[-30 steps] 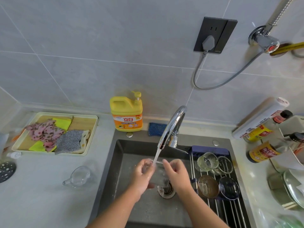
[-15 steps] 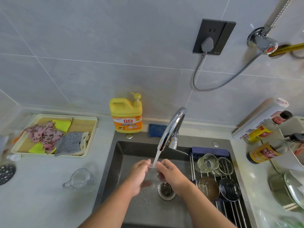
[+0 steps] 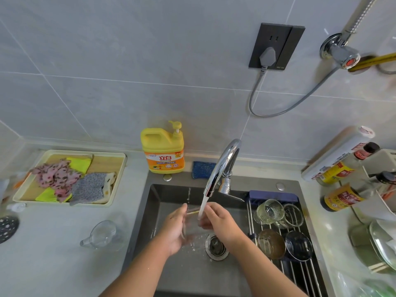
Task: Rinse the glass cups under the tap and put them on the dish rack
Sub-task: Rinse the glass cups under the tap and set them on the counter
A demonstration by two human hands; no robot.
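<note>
Over the sink, my left hand (image 3: pixel 174 229) and my right hand (image 3: pixel 220 221) hold a clear glass cup (image 3: pixel 194 219) between them, under the stream running from the chrome tap (image 3: pixel 221 168). The cup is see-through and partly hidden by my fingers. The left hand cradles its side and the right hand grips its rim. Another clear glass cup with a handle (image 3: pixel 102 234) lies on the counter left of the sink. The dish rack (image 3: pixel 300 269) spans the sink's right part and carries several glass cups (image 3: pixel 269 211).
A yellow soap bottle (image 3: pixel 162 151) and a blue sponge (image 3: pixel 202 169) stand behind the sink (image 3: pixel 154 202). A tray of cloths (image 3: pixel 68 179) lies at the left. Sauce bottles (image 3: pixel 340 197) and plates (image 3: pixel 381 245) crowd the right counter. The drain (image 3: pixel 216 246) is below my hands.
Both hands have shifted slightly with the cup under the stream, the cup turned between them. Water keeps running.
</note>
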